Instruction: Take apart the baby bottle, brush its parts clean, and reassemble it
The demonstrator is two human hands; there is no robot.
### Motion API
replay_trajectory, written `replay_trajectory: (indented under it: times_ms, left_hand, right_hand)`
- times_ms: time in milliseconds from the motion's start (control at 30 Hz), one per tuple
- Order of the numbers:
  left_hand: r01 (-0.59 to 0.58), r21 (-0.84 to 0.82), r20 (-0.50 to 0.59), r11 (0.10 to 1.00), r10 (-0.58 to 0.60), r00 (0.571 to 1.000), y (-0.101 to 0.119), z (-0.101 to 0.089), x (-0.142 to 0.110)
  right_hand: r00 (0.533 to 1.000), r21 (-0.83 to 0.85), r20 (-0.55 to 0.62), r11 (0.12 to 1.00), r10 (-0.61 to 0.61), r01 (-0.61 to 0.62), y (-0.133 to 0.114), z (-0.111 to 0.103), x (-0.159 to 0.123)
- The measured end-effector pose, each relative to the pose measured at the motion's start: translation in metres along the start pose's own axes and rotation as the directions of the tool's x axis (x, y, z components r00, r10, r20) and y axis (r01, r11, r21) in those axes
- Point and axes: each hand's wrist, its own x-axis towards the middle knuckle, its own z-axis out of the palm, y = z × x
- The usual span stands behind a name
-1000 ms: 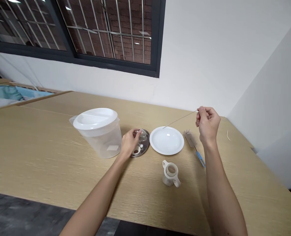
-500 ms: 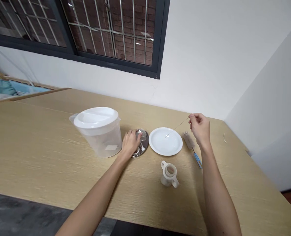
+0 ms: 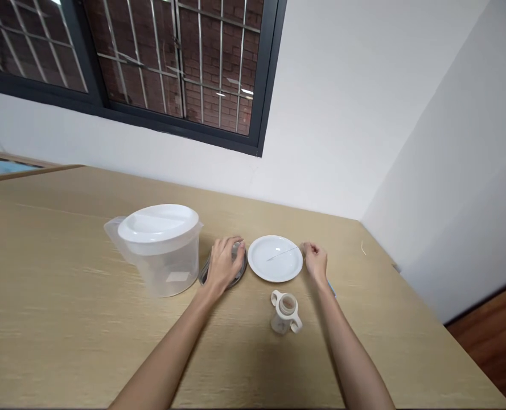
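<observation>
My left hand (image 3: 225, 263) is over the round metal tray (image 3: 241, 276), thumb and fingers curled around a clear domed cap (image 3: 235, 249); the rest of the tray's contents are hidden. My right hand (image 3: 316, 262) pinches the end of a thin wire-like stick (image 3: 283, 254), which slants low across the white plate (image 3: 256, 269). Beneath my right wrist lies a bottle brush, mostly covered, its blue handle (image 3: 332, 289) just showing. Nearer to me, a two-handled baby bottle (image 3: 282, 322) stands upright with its mouth uncovered.
A translucent pitcher (image 3: 167, 267) with a white lid stands left of the tray. On the right of the wooden table (image 3: 107, 341) lies a small bent white piece (image 3: 363, 247). Walls bound the table behind and to the right, with a barred window (image 3: 171, 68) above.
My right hand has come down and left, lowering the stick over the plate and covering the brush. My left hand has closed in around the clear cap. The view has shifted right.
</observation>
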Motion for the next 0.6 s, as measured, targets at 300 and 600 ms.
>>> replay_trajectory:
  times_ms: [300, 600]
  left_hand:
    - [-0.380, 0.107, -0.421, 0.919, 0.388, 0.820, 0.026, -0.075, 0.028]
    - [-0.051, 0.042, -0.809, 0.998, 0.064, 0.584, 0.000, -0.185, 0.027]
  right_hand:
    - [0.998, -0.400, 0.052, 0.916, 0.042, -0.018, 0.001, -0.011, -0.025]
    - [0.964, -0.621, 0.101, 0.773, 0.247, -0.133, 0.019, -0.075, -0.012]
